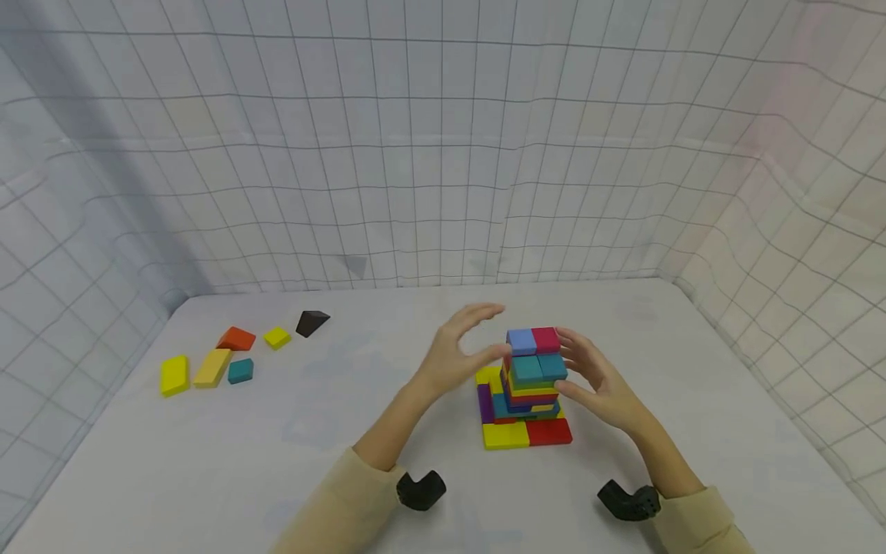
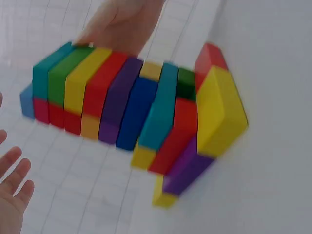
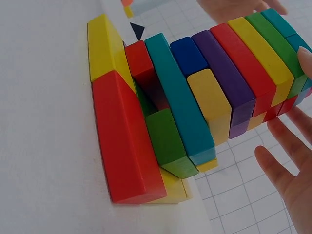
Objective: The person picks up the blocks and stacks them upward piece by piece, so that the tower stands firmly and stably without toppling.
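Note:
A tower of coloured blocks [image 1: 529, 392] stands upright on the white table. Its wide base has yellow, red and purple blocks; on the top level sit a light blue block [image 1: 521, 342] and a crimson block [image 1: 546, 339]. To the left of the upper levels is my left hand [image 1: 450, 358], fingers spread, its thumb right by the top blocks. My right hand [image 1: 601, 388] flanks the other side with parted fingers, its thumb tip at the teal block [image 1: 552, 366]. In the right wrist view, the right fingers [image 3: 285, 175] extend beside the tower.
Loose blocks lie at the far left: a yellow block [image 1: 175, 375], a pale yellow block [image 1: 212, 368], a teal block [image 1: 241, 371], an orange block [image 1: 236, 338], a small yellow block [image 1: 277, 338] and a black wedge [image 1: 312, 322]. Gridded white curtains [image 1: 443, 154] surround the table.

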Demonstrator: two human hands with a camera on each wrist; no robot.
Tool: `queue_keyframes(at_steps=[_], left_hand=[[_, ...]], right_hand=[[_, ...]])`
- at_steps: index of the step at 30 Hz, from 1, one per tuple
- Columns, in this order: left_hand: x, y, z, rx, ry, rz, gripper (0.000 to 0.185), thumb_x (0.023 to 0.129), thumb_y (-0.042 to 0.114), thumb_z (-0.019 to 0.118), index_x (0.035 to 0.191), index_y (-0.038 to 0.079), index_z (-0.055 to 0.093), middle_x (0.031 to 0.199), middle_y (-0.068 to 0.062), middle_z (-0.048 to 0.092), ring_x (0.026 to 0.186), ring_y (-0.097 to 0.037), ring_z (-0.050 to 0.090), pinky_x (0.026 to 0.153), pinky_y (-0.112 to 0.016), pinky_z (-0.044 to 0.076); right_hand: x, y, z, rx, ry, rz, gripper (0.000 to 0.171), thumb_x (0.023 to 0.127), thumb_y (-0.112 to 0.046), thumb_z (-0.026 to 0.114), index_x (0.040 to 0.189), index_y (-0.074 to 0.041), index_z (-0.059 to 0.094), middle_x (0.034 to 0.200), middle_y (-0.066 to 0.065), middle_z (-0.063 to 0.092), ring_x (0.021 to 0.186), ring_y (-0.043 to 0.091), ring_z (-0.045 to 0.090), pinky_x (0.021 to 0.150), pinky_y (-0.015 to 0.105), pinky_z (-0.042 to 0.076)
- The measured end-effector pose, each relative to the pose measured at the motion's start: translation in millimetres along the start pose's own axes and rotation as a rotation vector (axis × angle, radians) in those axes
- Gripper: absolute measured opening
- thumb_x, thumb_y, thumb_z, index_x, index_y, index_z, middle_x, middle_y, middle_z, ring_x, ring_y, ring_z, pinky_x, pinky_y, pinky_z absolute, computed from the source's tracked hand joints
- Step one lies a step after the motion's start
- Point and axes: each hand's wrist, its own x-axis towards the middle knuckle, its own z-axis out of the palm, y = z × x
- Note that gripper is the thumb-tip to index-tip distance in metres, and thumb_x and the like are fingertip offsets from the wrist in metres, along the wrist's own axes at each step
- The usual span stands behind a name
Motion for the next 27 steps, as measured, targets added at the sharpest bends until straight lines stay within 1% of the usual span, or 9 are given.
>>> queue_keyframes(at_steps=[4, 6, 8, 11, 14, 18, 21, 24, 27], left_hand=[[-24.5, -34.7, -52.9, 0.104, 0.157, 0.014, 0.044, 0.077, 0.009, 0.072, 0.119, 0.002, 0.058, 0.122, -0.012, 0.056, 0.115, -0.026, 0.049, 0.101, -0.043, 0.035], [-41.3, -51.4, -83.4, 0.176, 0.213, -0.015, 0.042, 0.076, 0.006, 0.073, 0.116, 0.0, 0.059, 0.12, -0.015, 0.057, 0.115, -0.029, 0.049, 0.101, -0.043, 0.034], [-60.5, -65.0, -113.6, 0.272, 0.244, -0.074, 0.041, 0.075, 0.004, 0.072, 0.114, -0.002, 0.06, 0.119, -0.017, 0.056, 0.114, -0.032, 0.048, 0.099, -0.047, 0.034], [-90.3, -79.9, -154.6, 0.409, 0.27, -0.203, 0.04, 0.078, 0.004, 0.07, 0.114, -0.005, 0.058, 0.12, -0.022, 0.051, 0.114, -0.039, 0.043, 0.096, -0.054, 0.032], [-116.8, -90.3, -186.1, 0.533, 0.326, -0.329, 0.039, 0.078, 0.005, 0.068, 0.114, -0.007, 0.056, 0.119, -0.026, 0.048, 0.112, -0.044, 0.039, 0.094, -0.058, 0.03], [-143.0, -96.5, -209.8, 0.657, 0.401, -0.494, 0.04, 0.079, 0.007, 0.068, 0.114, -0.008, 0.055, 0.117, -0.029, 0.044, 0.108, -0.047, 0.036, 0.091, -0.058, 0.031], [-154.8, -97.9, -217.2, 0.704, 0.405, -0.587, 0.04, 0.08, 0.009, 0.067, 0.114, -0.008, 0.055, 0.118, -0.029, 0.04, 0.108, -0.047, 0.034, 0.089, -0.058, 0.033], [-159.7, -99.3, -219.5, 0.71, 0.399, -0.611, 0.037, 0.081, 0.008, 0.065, 0.113, -0.008, 0.056, 0.117, -0.029, 0.04, 0.109, -0.047, 0.034, 0.089, -0.059, 0.034], [-159.0, -99.7, -219.6, 0.687, 0.378, -0.576, 0.031, 0.082, 0.002, 0.063, 0.111, -0.008, 0.057, 0.116, -0.028, 0.042, 0.108, -0.046, 0.037, 0.09, -0.06, 0.035]], right_hand=[[-0.5, -0.1, 0.2, -0.003, 0.014, 0.003, 0.069, 0.082, 0.005, 0.059, 0.141, -0.008, 0.027, 0.142, 0.001, 0.034, 0.123, 0.006, 0.039, 0.097, 0.02, 0.036], [-0.7, -0.7, 0.2, -0.007, 0.011, -0.007, 0.068, 0.082, 0.006, 0.059, 0.141, -0.007, 0.027, 0.142, 0.001, 0.034, 0.123, 0.006, 0.039, 0.097, 0.02, 0.036], [-1.0, -1.5, 0.1, -0.002, 0.009, -0.013, 0.068, 0.082, 0.006, 0.059, 0.141, -0.006, 0.027, 0.142, 0.001, 0.034, 0.123, 0.007, 0.039, 0.097, 0.02, 0.036], [-1.6, -2.5, -0.4, -0.002, 0.01, -0.012, 0.068, 0.082, 0.005, 0.059, 0.141, -0.006, 0.027, 0.141, 0.0, 0.034, 0.123, 0.007, 0.039, 0.097, 0.02, 0.036], [-2.3, -2.4, -1.0, -0.003, 0.017, -0.004, 0.068, 0.082, 0.005, 0.059, 0.141, -0.006, 0.028, 0.141, 0.0, 0.035, 0.123, 0.007, 0.039, 0.097, 0.019, 0.036], [-2.8, -2.1, -1.6, -0.009, 0.019, 0.001, 0.068, 0.082, 0.005, 0.059, 0.141, -0.006, 0.028, 0.141, 0.0, 0.035, 0.123, 0.006, 0.039, 0.097, 0.019, 0.036], [-2.1, -1.8, -1.5, -0.013, 0.007, -0.001, 0.067, 0.083, 0.004, 0.059, 0.141, -0.006, 0.027, 0.141, 0.0, 0.034, 0.123, 0.006, 0.038, 0.097, 0.019, 0.036], [-0.6, -1.4, -1.0, -0.013, -0.006, -0.008, 0.067, 0.083, 0.004, 0.059, 0.141, -0.006, 0.027, 0.142, 0.0, 0.034, 0.123, 0.006, 0.038, 0.097, 0.019, 0.036], [0.0, -1.3, -0.6, -0.019, -0.007, -0.011, 0.067, 0.083, 0.004, 0.059, 0.141, -0.006, 0.027, 0.141, -0.001, 0.034, 0.123, 0.006, 0.038, 0.097, 0.019, 0.036]])
